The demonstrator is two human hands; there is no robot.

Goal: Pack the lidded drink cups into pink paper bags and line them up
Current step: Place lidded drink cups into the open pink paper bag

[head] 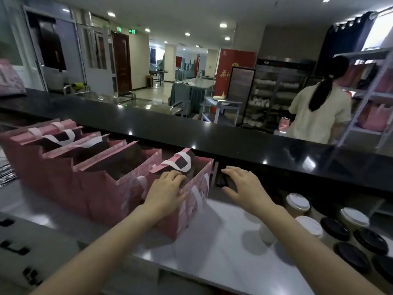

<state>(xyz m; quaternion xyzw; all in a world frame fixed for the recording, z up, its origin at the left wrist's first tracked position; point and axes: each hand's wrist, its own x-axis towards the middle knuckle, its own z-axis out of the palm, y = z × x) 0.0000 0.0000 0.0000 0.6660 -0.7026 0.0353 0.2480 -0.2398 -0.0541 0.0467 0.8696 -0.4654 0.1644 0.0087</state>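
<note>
Little can be read here. On the tall red banner panel [236, 71] standing at about one o'clock in the room, yellow Chinese characters run across its middle; the first looks like 泰, and the rest are cut off by the dark-framed glass cabinet [241, 92] in front of it. A small pale emblem sits near the banner's top, too small to make out. At eleven o'clock, the green illuminated exit sign [132, 31] under the ceiling shows an arrow pointing left.
</note>
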